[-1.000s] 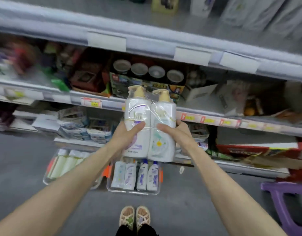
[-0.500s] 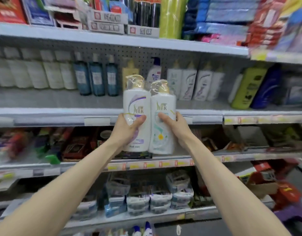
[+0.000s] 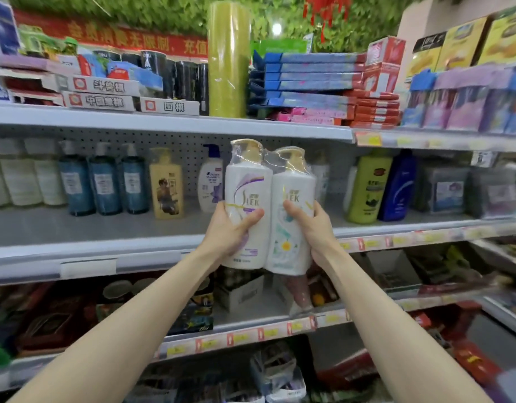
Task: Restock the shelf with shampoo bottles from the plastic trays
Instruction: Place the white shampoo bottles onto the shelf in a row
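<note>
Shop shelves packed with goods are seen all around. On the grey middle shelf (image 3: 99, 225), three blue bottles (image 3: 105, 181) and a yellow bottle (image 3: 165, 187) are lined up on the left. A wrapped pair of white shampoo bottles (image 3: 251, 199) is held upright in the air in front of this shelf. Its left side is gripped by the left hand (image 3: 227, 231), with fingers and thumb curled round it. Its right side is gripped the same way by the right hand (image 3: 315, 228). A green bottle (image 3: 367, 187) is stood further right.
</note>
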A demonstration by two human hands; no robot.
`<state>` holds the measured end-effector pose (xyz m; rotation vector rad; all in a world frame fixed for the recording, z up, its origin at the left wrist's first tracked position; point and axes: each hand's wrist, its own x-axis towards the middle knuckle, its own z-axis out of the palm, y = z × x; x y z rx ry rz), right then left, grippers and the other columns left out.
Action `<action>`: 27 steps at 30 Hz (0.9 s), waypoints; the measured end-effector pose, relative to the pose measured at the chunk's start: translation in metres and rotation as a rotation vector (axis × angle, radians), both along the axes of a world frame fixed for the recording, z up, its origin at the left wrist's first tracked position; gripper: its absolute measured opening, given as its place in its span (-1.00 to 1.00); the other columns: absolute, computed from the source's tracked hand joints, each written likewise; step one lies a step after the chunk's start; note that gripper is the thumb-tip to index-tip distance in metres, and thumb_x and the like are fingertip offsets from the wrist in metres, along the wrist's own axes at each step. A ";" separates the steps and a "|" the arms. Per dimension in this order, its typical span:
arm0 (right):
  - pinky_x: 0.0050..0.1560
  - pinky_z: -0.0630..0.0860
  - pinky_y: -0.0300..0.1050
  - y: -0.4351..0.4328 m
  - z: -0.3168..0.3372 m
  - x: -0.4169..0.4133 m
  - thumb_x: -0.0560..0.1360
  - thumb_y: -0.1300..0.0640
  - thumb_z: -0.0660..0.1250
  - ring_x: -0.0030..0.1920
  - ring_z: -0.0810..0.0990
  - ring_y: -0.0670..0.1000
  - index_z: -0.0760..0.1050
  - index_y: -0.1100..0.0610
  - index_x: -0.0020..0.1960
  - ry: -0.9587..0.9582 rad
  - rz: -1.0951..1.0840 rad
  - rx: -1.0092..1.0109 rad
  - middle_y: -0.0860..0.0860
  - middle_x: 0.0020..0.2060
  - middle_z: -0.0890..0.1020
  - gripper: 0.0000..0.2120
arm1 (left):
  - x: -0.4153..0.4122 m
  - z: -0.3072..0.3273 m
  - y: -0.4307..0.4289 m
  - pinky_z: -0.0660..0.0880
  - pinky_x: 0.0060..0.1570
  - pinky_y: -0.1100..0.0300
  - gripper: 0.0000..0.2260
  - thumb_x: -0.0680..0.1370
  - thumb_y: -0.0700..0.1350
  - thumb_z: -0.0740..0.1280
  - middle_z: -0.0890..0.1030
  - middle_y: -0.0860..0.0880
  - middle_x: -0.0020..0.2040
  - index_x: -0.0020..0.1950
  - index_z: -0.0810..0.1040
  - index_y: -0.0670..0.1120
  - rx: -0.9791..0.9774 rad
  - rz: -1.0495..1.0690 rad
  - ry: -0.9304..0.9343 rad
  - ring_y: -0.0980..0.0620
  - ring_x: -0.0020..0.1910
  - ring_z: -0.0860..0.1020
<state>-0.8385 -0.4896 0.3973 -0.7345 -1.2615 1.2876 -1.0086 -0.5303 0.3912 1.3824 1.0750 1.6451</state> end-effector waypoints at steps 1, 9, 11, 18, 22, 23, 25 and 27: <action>-0.18 0.63 -0.06 0.012 0.002 0.011 0.28 0.10 0.54 -0.08 0.71 0.08 0.50 0.16 0.10 -0.007 0.005 0.017 0.11 -0.02 0.69 -0.56 | 0.011 0.001 0.011 0.61 -0.09 0.18 -0.78 0.42 -0.13 0.50 0.71 0.04 -0.10 0.01 0.56 -0.12 0.009 0.023 -0.023 0.11 -0.07 0.67; 0.02 0.62 0.09 0.111 0.007 0.108 0.08 -0.05 0.60 0.01 0.68 0.14 0.50 0.22 0.19 -0.045 0.073 0.063 0.14 0.04 0.69 -0.24 | 0.115 0.006 0.082 0.58 -0.22 0.35 -0.86 0.49 -0.22 0.42 0.67 0.12 -0.19 -0.02 0.50 -0.07 0.030 0.097 0.008 0.26 -0.18 0.64; -0.02 0.62 0.06 0.130 0.007 0.126 0.07 -0.04 0.60 -0.01 0.69 0.13 0.49 0.23 0.20 -0.058 0.095 0.067 0.14 0.03 0.69 -0.23 | 0.132 0.005 0.097 0.52 -0.31 0.44 -0.79 0.48 -0.21 0.43 0.61 0.13 -0.14 -0.03 0.43 -0.01 0.018 0.141 -0.029 0.36 -0.27 0.60; 0.01 0.62 0.06 0.179 0.004 0.158 0.21 0.04 0.59 0.02 0.68 0.11 0.50 0.15 0.16 -0.130 0.174 0.085 0.09 0.03 0.69 -0.42 | 0.161 -0.001 0.137 0.41 -0.50 0.43 -0.72 0.46 -0.20 0.45 0.57 0.13 -0.40 0.03 0.39 -0.01 -0.031 0.178 -0.028 0.24 -0.47 0.51; -0.03 0.62 0.01 0.197 -0.003 0.164 0.21 0.04 0.55 0.02 0.68 0.09 0.50 0.13 0.16 -0.152 0.209 0.081 0.07 0.03 0.69 -0.44 | 0.160 -0.010 0.158 0.43 -0.43 0.37 -0.63 0.42 -0.17 0.49 0.58 0.05 -0.24 0.10 0.38 -0.05 -0.056 0.229 -0.003 0.24 -0.42 0.52; -0.01 0.62 0.03 0.203 -0.004 0.164 0.20 0.04 0.54 0.02 0.68 0.09 0.51 0.13 0.16 -0.148 0.209 0.075 0.08 0.02 0.69 -0.44 | 0.158 -0.014 0.165 0.43 -0.42 0.35 -0.61 0.41 -0.15 0.50 0.59 0.03 -0.21 0.12 0.38 -0.05 -0.061 0.232 0.009 0.21 -0.40 0.52; 0.05 0.60 0.10 0.217 -0.010 0.165 0.18 0.03 0.57 0.03 0.68 0.11 0.52 0.12 0.14 -0.148 0.212 0.071 0.07 0.02 0.69 -0.44 | 0.155 -0.021 0.180 0.42 -0.41 0.32 -0.55 0.41 -0.13 0.51 0.61 -0.03 -0.14 0.18 0.36 -0.07 -0.072 0.225 0.020 0.17 -0.38 0.51; 0.07 0.59 0.15 0.232 -0.015 0.166 0.17 0.02 0.62 0.04 0.68 0.11 0.52 0.09 0.12 -0.165 0.210 0.067 0.07 0.02 0.69 -0.42 | 0.152 -0.027 0.197 0.42 -0.39 0.30 -0.51 0.40 -0.11 0.52 0.61 -0.08 -0.09 0.22 0.35 -0.05 -0.061 0.208 0.048 0.14 -0.38 0.51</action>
